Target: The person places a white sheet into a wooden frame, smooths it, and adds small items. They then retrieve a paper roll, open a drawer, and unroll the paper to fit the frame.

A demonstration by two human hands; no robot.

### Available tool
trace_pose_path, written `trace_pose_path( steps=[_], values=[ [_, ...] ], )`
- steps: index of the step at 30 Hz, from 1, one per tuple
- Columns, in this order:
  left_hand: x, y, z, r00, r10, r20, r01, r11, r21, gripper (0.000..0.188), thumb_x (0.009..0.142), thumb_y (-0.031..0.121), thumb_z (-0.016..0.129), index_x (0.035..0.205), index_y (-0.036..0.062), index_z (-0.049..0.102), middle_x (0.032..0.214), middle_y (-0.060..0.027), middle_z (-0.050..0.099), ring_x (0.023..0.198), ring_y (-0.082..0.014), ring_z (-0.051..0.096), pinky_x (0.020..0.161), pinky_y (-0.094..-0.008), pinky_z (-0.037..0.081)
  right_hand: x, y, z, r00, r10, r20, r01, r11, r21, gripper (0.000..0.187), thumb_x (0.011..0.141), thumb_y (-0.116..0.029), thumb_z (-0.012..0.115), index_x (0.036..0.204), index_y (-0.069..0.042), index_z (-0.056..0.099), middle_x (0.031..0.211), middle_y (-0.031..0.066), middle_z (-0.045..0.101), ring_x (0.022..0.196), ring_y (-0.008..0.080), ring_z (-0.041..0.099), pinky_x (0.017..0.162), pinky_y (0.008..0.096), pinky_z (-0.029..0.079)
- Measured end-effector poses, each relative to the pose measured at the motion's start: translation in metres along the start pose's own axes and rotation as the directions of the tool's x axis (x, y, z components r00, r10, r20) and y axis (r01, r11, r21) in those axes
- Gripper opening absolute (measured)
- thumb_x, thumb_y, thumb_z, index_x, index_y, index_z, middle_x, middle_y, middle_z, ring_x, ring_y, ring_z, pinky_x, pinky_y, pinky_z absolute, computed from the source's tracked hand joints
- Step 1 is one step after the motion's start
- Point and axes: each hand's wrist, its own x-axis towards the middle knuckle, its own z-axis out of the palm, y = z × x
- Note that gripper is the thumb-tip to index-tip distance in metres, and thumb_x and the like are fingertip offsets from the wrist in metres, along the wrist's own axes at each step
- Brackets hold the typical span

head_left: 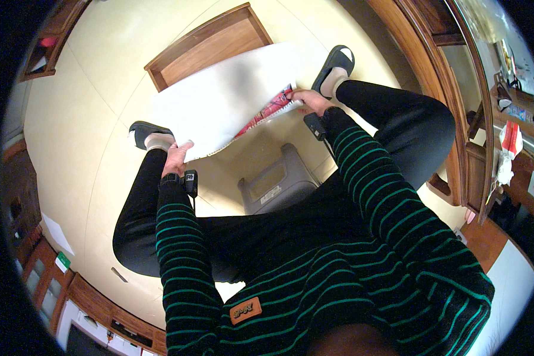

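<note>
A large white sheet of paper (202, 101) stretches between my two hands above the floor. Along its near edge, toward the right, it curls over and shows a red patterned underside (268, 113). My left hand (177, 159) pinches the near left corner, thumb on top. My right hand (314, 102) grips the right end beside the red part; some of its fingers are hidden behind the paper. Just beyond the sheet lies a wooden drawer (210, 44), its near side partly covered by the paper.
Below my lap stands a grey plastic stool (279, 184). My slippered feet rest on the pale tiled floor (95, 154) either side of the sheet. Wooden furniture (433, 77) rises at the right, with a cluttered surface beyond it. A wooden cabinet (24, 184) is at the left.
</note>
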Motion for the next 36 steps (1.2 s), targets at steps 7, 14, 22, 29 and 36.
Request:
trace_pose_path(
  steps=[7,14,22,29,36],
  values=[
    [0.012,-0.005,-0.005,1.000,-0.019,0.022,0.019,1.000,0.020,0.043,0.079,0.006,0.072,0.118,0.0003,0.056,0.109,-0.0111,0.066,0.096,-0.0240,0.064,0.081,-0.0365,0.053,0.006,-0.037,0.001,0.818,-0.412,-0.402,0.443,0.897,-0.017,0.044,0.076,0.002,0.056,0.118,-0.011,0.062,0.099,0.0021,0.061,0.088,0.0144,0.055,0.084,0.0281,0.046],
    [0.000,0.005,-0.003,0.999,-0.033,0.015,0.030,0.989,0.142,0.044,0.079,0.013,0.073,0.118,0.0010,0.057,0.109,-0.0101,0.066,0.096,-0.0233,0.064,0.079,-0.0361,0.052,-0.025,-0.064,0.017,0.958,-0.286,-0.031,0.287,0.954,0.085,0.056,0.083,-0.030,0.076,0.126,0.000,0.058,0.115,0.0122,0.064,0.097,0.0189,0.060,0.084,0.0308,0.048],
    [-0.018,0.011,0.006,0.998,-0.049,-0.047,0.055,0.988,0.144,0.041,0.080,0.012,0.073,0.118,0.0027,0.059,0.109,-0.0082,0.066,0.098,-0.0220,0.063,0.082,-0.0354,0.050,-0.021,-0.022,0.006,0.996,-0.061,-0.067,0.055,0.995,-0.083,0.087,0.077,-0.061,0.071,0.131,0.004,0.050,0.128,0.0158,0.057,0.109,0.0264,0.057,0.087,0.0387,0.051],
    [-0.010,0.009,0.004,0.997,-0.069,-0.022,0.071,0.995,0.067,0.042,0.080,0.016,0.074,0.118,0.0070,0.060,0.106,-0.0045,0.067,0.097,-0.0183,0.061,0.079,-0.0358,0.048,-0.014,0.009,-0.001,0.999,-0.029,-0.030,0.021,0.972,-0.233,0.063,0.080,-0.056,0.072,0.109,-0.001,0.067,0.095,0.0046,0.066,0.074,0.0129,0.056,0.065,0.0243,0.046],
    [0.000,0.002,0.002,0.998,-0.054,-0.035,0.057,0.994,0.095,0.040,0.082,0.016,0.073,0.118,0.0057,0.061,0.108,-0.0046,0.067,0.100,-0.0177,0.060,0.083,-0.0336,0.046,-0.022,-0.006,0.001,0.993,0.085,0.084,-0.093,0.992,0.087,0.068,0.093,-0.046,0.060,0.126,0.012,0.049,0.113,0.0226,0.063,0.086,0.0325,0.068,0.071,0.0383,0.060]
  ],
)
